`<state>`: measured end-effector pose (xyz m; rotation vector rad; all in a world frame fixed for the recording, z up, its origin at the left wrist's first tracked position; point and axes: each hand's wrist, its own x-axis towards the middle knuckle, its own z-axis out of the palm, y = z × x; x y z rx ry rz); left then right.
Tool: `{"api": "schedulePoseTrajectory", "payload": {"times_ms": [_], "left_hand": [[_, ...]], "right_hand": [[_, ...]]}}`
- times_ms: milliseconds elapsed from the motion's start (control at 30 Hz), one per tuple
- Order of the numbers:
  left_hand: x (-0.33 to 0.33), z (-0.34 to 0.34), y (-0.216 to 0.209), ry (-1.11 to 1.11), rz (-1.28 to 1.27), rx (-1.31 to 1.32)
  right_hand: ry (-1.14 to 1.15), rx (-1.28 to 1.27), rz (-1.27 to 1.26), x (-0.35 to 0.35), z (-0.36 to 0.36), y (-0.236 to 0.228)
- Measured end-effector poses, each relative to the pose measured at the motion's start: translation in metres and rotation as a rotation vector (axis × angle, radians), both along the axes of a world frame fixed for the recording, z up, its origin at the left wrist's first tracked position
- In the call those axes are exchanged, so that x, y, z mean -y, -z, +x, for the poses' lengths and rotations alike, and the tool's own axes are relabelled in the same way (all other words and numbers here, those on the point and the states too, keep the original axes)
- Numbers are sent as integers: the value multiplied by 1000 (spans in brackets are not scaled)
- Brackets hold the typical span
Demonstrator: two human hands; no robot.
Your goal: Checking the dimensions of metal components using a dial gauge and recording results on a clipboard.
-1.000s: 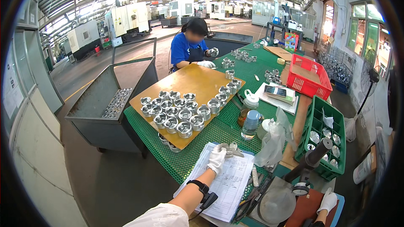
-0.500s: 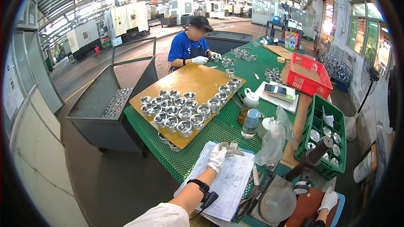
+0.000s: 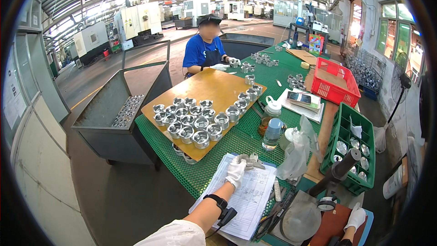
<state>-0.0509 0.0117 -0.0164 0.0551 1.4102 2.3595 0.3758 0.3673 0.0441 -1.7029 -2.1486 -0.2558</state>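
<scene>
My left hand (image 3: 236, 173), in a white glove, is closed on a grey metal measuring tool (image 3: 251, 161) with a curved frame, whose exact kind I cannot make out. Hand and tool are over the top of a sheaf of printed forms (image 3: 246, 205) with handwriting on it. At the lower right, my gloved right hand (image 3: 355, 218) lies on a reddish-brown board (image 3: 334, 225), with no object visible in it. Beside that board stands a gauge stand with a dark post (image 3: 337, 168), a round dial (image 3: 326, 203) and a round metal plate (image 3: 300, 216).
Silver pistons (image 3: 201, 139) stand in rows on a yellow board (image 3: 182, 95). A jar (image 3: 272, 134), a plastic bag (image 3: 293, 159), a red crate (image 3: 334, 82) and a green divided crate (image 3: 350, 123) line the right. A co-worker (image 3: 202, 50) handles parts across the table; a metal cart (image 3: 123, 123) stands left.
The co-worker's head has lifted slightly and their hands have shifted a little. My hands and the tool stay in place; the whole view has moved by a hair.
</scene>
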Motion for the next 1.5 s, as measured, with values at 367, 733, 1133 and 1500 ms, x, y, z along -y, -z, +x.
{"api": "schedulePoseTrajectory", "payload": {"times_ms": [367,733,1133,1500], "left_hand": [[1,1,-2,-2,7,-8],[0,0,1,-5,23,-3],[0,0,1,-17,20,-17],[1,0,-4,8,28,7]], "right_hand": [[21,-32,-34,8,-4,-8],[9,-23,-28,3,-2,-4],[8,-31,-17,2,-1,-1],[3,-48,-32,-2,0,2]]}}
